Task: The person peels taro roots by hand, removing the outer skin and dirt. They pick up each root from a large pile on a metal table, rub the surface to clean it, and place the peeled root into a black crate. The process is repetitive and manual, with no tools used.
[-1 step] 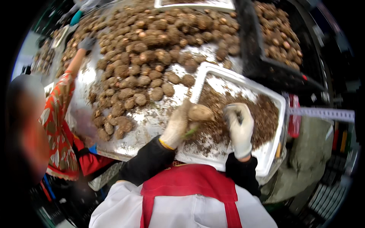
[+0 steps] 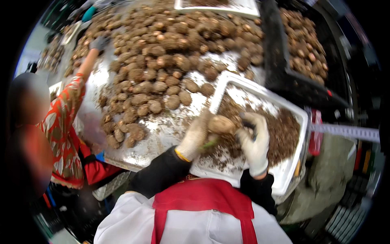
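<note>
My left hand [image 2: 196, 136], in a white work glove with a yellow cuff edge, is closed around a partly bared, pale brown taro [image 2: 221, 125]. A bit of green [image 2: 209, 144] shows beside its fingers. Close to the taro's right end is my right hand [image 2: 256, 144], also gloved, with its fingers curled. Something dark shows between those fingers, too small and blurred to name. Both hands are over a white tray [image 2: 260, 86] holding brown fibrous scrapings [image 2: 283, 134]. Left and beyond lies a large spread of hairy brown taros [image 2: 154, 69] on a metal table.
A black crate [image 2: 276, 61] of taros stands at the far right, and another white tray [image 2: 215, 9] at the back. On the left, a co-worker's grey-gloved hand [image 2: 99, 42] reaches among the taros. A grey-green sack [image 2: 331, 162] sits right of the tray.
My right hand has come slightly left, nearer the taro. The whole scene has shifted a little right and down in the picture. My left hand keeps its hold.
</note>
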Action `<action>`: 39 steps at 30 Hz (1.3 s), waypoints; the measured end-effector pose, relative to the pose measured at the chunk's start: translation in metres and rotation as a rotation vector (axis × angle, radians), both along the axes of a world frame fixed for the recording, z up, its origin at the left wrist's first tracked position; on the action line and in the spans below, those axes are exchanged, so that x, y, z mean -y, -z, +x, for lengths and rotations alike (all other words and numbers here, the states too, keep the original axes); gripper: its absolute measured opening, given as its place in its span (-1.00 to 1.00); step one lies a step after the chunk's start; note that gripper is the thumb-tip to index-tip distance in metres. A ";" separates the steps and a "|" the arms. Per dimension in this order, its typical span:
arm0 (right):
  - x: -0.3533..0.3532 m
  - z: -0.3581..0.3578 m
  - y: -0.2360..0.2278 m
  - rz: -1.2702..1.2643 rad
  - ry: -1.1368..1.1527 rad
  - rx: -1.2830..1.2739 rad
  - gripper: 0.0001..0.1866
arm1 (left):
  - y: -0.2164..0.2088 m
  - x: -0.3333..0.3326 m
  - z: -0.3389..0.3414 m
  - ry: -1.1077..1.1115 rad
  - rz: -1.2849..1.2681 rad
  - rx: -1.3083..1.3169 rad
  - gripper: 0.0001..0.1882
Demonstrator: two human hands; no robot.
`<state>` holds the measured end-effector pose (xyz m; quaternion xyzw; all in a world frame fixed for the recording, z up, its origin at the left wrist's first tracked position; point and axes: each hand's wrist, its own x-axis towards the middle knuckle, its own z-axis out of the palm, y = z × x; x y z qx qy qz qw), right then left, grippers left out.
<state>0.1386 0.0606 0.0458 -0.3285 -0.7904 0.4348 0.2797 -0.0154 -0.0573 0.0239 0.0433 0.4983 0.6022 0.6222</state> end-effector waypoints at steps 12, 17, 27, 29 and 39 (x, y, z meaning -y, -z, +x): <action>-0.030 -0.004 0.022 -0.540 0.175 -0.182 -0.49 | 0.003 -0.004 -0.109 -0.353 0.286 -0.039 -0.28; -0.023 0.014 0.021 -0.632 0.066 -0.037 -0.64 | 0.038 0.018 -0.291 -0.830 0.295 0.311 -0.48; -0.003 0.053 0.026 -0.686 0.149 0.011 -0.69 | 0.073 0.115 -0.521 -1.430 0.305 -0.337 -0.82; 0.004 0.057 0.033 -0.650 0.150 0.032 -0.71 | 0.069 0.077 -0.480 -1.138 0.237 -0.471 -0.80; 0.026 0.046 0.019 -0.424 -0.056 0.133 -0.73 | 0.028 -0.119 -0.269 -0.032 0.053 -1.631 -0.66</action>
